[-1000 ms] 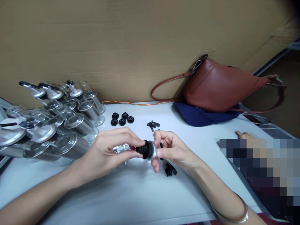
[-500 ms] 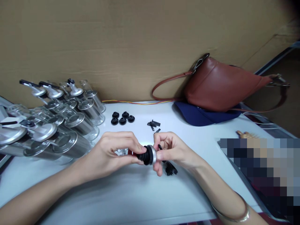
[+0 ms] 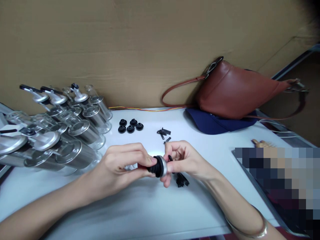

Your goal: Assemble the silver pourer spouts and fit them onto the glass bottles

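Observation:
Both hands hold one small pourer cap (image 3: 159,166), a silver metal ring with a black ribbed rubber stopper, just above the white table (image 3: 140,206). My left hand (image 3: 122,166) grips the black stopper side and the metal spout behind it. My right hand (image 3: 183,159) pinches the silver rim, with a thin black piece between its fingers. A small pile of black plastic parts (image 3: 181,180) lies under my right hand.
Glass bottles with silver pourer lids (image 3: 62,133) crowd the left side. Several black rubber stoppers (image 3: 130,127) and black clips (image 3: 163,132) lie further back. A brown leather bag (image 3: 232,91) on a navy cap (image 3: 215,123) sits at the back right, against a cardboard wall.
The cap has turned slightly in my fingers and both hands have sunk a little toward the table. Nothing else has moved.

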The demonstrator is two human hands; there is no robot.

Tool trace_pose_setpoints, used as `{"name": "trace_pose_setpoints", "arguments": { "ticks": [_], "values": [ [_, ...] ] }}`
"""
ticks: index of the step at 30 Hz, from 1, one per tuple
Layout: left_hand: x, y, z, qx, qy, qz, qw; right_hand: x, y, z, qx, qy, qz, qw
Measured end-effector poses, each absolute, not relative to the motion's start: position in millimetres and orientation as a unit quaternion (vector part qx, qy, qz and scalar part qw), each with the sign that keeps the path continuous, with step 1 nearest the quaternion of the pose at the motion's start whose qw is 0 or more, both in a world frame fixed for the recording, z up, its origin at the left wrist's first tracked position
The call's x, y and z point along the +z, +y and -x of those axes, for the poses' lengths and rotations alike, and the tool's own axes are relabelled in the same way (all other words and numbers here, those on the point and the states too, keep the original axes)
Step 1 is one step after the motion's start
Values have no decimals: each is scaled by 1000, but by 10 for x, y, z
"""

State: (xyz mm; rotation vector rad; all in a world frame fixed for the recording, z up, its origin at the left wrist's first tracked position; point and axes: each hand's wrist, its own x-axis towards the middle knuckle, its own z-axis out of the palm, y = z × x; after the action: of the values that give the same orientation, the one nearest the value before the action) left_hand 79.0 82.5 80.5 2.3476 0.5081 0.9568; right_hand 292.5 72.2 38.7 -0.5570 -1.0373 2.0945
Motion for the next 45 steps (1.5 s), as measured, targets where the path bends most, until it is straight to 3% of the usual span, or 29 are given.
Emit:
{"name": "trace_pose_setpoints", "arguments": {
  "ticks": [10,17,23,38,45],
  "values": [
    [731,874,-807,370,260,-834,315,442,705,-2888,758,-419,286,411],
    [729,904,-854,337,313,-650,604,412,746,-2851,670,-461,337,474],
    [724,901,-849,262,278,-608,696,365,731,-2850,663,-484,323,471],
    [653,925,-815,245,261,-570,740,434,735,-2836,602,-559,383,422],
    [682,939,-822,236,279,-604,708,410,735,-2820,614,-545,383,424]
  ]
}}
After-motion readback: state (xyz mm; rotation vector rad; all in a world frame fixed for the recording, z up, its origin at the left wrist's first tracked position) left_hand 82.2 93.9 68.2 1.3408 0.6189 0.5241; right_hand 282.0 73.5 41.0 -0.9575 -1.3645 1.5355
